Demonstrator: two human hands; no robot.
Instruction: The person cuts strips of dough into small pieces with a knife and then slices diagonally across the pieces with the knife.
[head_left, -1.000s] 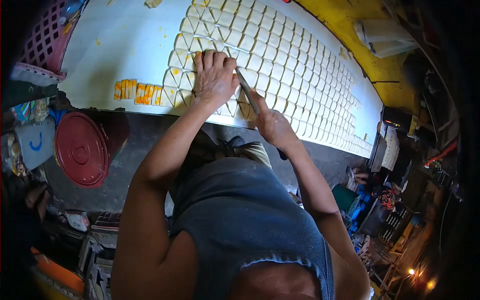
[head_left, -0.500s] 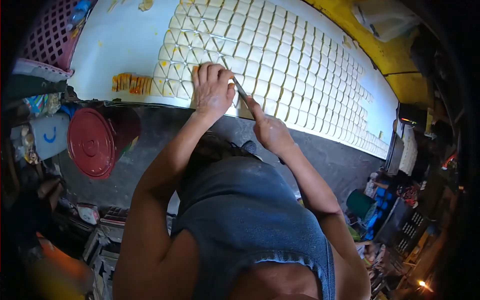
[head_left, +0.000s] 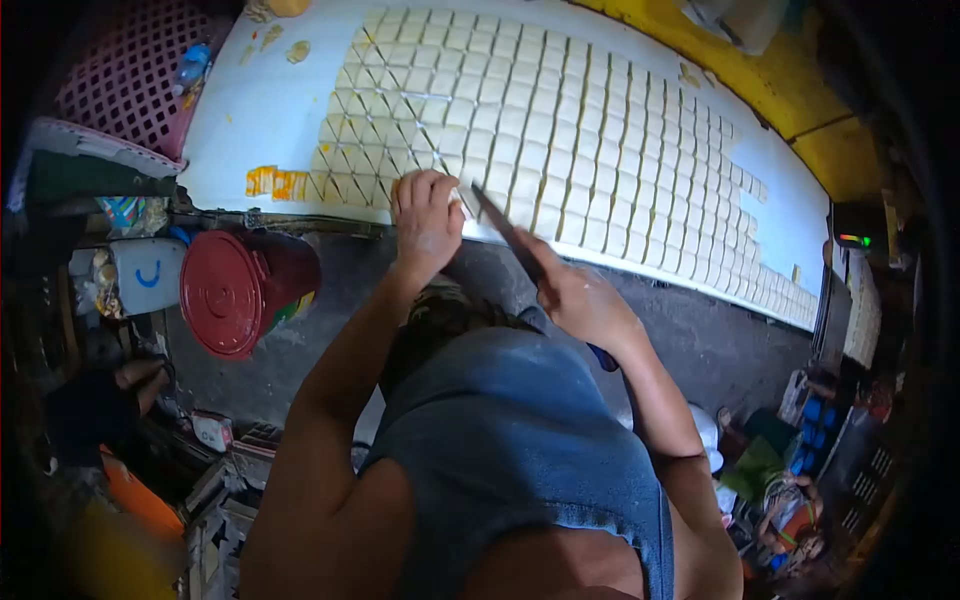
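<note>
On my feed, the right hand has its fingers wrapped round a knife at the tabletop's near edge. The left hand's bunch narrowly there — grip unclear. Dough triangles lie leftward — uncut squares rightward.

We see cool white light across the table, bright on its bare left part, while the floor lies dim and gray. The blue shirt catches a soft sheen. Darkness rings our view, and the wide lens bows the table's long edges. Motion softens the knife; a yellow patch at lower left blurs out of focus.
</note>
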